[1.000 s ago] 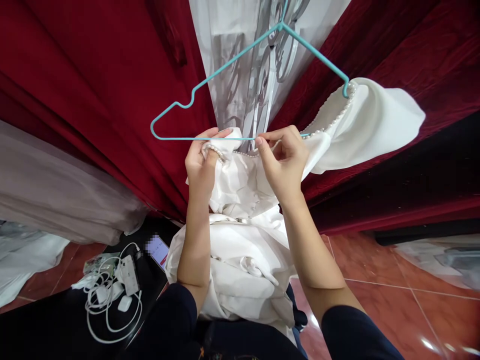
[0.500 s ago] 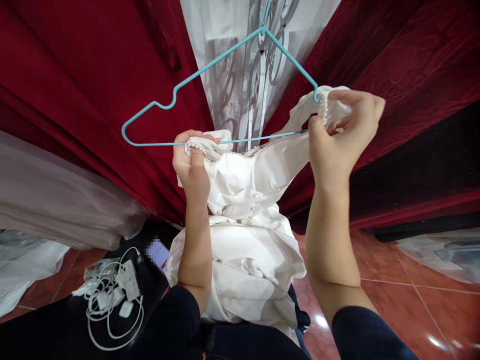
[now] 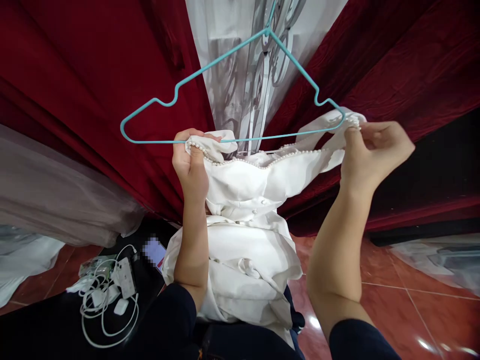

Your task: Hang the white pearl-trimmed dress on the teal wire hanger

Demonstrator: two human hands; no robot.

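A white dress (image 3: 247, 185) with pearl-like beads along its neckline spreads below a light blue hanger (image 3: 221, 57). My left hand (image 3: 193, 162) is closed on the dress's left strap and the hanger's bottom bar. At the right, my right hand (image 3: 371, 150) pinches the beaded edge of the other strap, which lies around the hanger's right end. The hanger's left end sticks out bare beyond my left hand. The skirt hangs in folds down to my lap.
Red curtains (image 3: 93, 65) flank a white ornate metal frame (image 3: 260, 85). At the lower left, a black surface (image 3: 45, 325) holds tangled white cables (image 3: 108, 325), a power strip (image 3: 123, 277) and a phone (image 3: 154, 252). Pale fabric hangs at the left.
My right hand has moved right and slightly down, drawing the strap outward over the hanger's right end, which now shows. My left hand keeps its hold in nearly the same place.
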